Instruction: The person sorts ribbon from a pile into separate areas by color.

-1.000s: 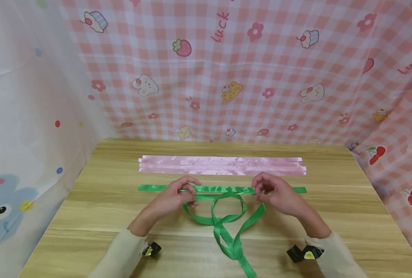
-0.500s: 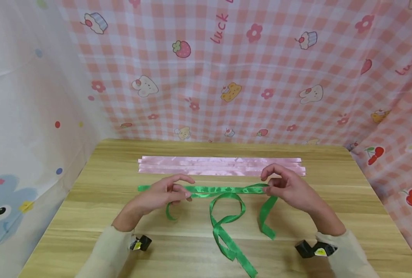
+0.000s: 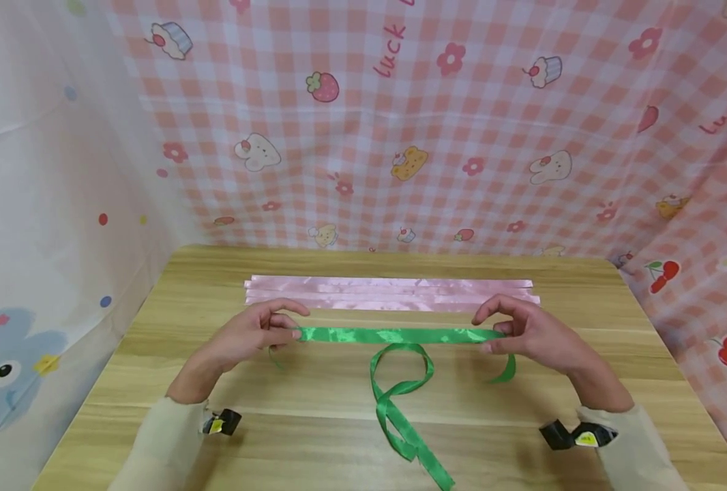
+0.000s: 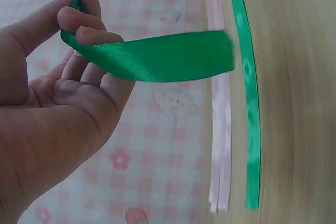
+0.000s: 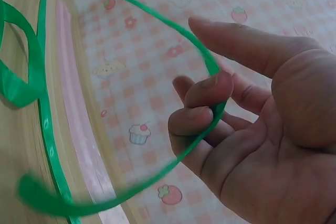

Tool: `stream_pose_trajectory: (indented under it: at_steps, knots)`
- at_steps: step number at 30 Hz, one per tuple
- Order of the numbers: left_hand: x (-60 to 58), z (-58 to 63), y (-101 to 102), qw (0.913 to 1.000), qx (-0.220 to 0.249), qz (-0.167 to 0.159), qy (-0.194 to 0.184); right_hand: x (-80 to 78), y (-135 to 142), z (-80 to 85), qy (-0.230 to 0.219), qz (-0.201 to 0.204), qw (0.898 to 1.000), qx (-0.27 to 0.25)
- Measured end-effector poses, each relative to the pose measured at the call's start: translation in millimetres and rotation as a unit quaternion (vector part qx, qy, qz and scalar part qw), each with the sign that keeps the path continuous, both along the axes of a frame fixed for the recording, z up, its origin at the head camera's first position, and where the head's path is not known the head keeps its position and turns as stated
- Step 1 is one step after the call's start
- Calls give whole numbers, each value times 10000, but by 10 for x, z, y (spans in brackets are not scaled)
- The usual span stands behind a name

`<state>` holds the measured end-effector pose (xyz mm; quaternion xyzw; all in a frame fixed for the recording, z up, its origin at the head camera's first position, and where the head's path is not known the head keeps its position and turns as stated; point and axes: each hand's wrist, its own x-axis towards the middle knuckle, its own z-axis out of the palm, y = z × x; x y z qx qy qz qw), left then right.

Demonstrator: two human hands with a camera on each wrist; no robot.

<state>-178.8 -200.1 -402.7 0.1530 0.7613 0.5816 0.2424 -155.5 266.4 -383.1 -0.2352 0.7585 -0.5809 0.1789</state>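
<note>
A green satin ribbon is stretched level between my two hands. My left hand holds it near one end, with a short tail hanging past the fingers. Near the other end my right hand grips it, and a curved tail dangles below. In the head view the stretched ribbon overlaps a second green ribbon, which lies flat on the table and shows in both wrist views. Closer to me lies a third green ribbon, looped and twisted.
Several pink ribbons lie side by side along the back of the wooden table. Behind it hangs a pink checked cloth, with a white patterned cloth on the left. Each sleeve carries a small black wrist camera.
My hands have moved apart, left hand leftward and right hand rightward. The ribbon between them has gone from slack to stretched straight, pulled away from the looped one, which stays put.
</note>
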Motion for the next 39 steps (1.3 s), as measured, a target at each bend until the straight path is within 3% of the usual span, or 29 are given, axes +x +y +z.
stream_pose_trajectory:
  at_steps: [9, 17, 31, 39]
  knots:
    - [-39, -57, -283, 9991, -325, 254, 115, 16, 186, -33, 192, -464, 9970, 596]
    - [-77, -115, -507, 9977, -534, 414, 56, 14, 368, -93, 66, -770, 9924, 958]
    - [-108, -222, -843, 9962, -482, 716, -122, -30, 714, -288, -61, -1269, 9892, 725]
    - [-91, -288, -918, 9925, -242, 1155, -319, -44, 843, -371, -138, -1527, 9852, 769]
